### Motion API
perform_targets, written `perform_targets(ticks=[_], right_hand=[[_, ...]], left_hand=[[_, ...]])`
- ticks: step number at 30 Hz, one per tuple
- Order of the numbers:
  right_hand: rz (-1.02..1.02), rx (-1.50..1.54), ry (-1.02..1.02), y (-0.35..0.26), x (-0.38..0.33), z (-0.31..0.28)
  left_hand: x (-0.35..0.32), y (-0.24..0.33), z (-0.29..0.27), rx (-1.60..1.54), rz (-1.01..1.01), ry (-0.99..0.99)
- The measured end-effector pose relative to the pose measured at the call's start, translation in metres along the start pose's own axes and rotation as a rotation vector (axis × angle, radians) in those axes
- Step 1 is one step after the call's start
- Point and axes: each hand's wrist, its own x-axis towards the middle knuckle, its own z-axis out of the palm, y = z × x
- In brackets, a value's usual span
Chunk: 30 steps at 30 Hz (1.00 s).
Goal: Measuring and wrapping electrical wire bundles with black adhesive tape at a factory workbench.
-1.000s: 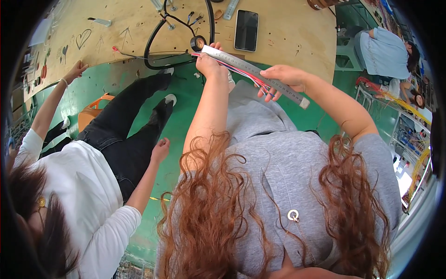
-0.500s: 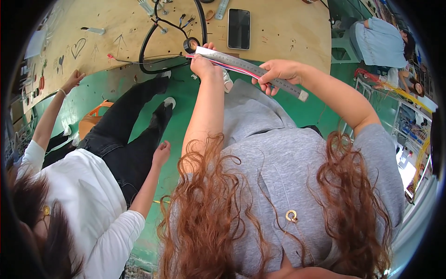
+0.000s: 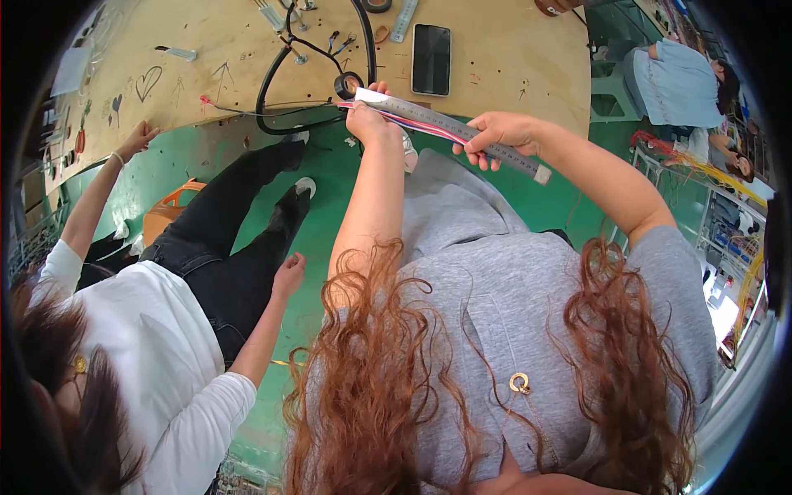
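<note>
And the right hand point(image 3: 502, 132) has closed, pinching the wires point(image 3: 429, 127) to the ruler point(image 3: 437, 117); left hand point(image 3: 369, 122) pinches both at the worktop's point(image 3: 511, 66) near edge. Strands look straighter now, better lined up!

We see a wooden table point(image 3: 516, 49) across the frame's top | upper centre: black-screened device point(image 3: 431, 59), pale ruler point(image 3: 404, 21), black tape roll point(image 3: 341, 86)

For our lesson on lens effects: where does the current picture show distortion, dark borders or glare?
Head view: the wooden tabletop's near edge bows, and the corners go black; head view: a white patch near the right rim looks washed out; head view: the metal ruler's left end shines.
</note>
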Motion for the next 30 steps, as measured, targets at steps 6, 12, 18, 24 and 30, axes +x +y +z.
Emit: perform_targets(ticks=[6,12,18,24,30], right_hand=[[-0.131,-0.078,0.075,0.021,0.003,0.007],[-0.353,-0.09,0.575,0.07,0.0,-0.028],[-0.199,-0.995,1.243,0.109,0.032,-0.124],[-0.134,-1.123,1.382,0.094,0.064,-0.113],[-0.822,-0.263,0.367,-0.034,0.131,0.006]], left_hand=[[0.009,-0.006,-0.011,-0.024,0.024,-0.053],[0.011,0.007,-0.031,-0.045,0.025,-0.019],[-0.001,0.017,-0.037,-0.044,-0.002,-0.065],[-0.011,0.04,-0.061,0.03,-0.007,-0.142],[-0.048,0.075,-0.104,0.163,-0.082,-0.407]])
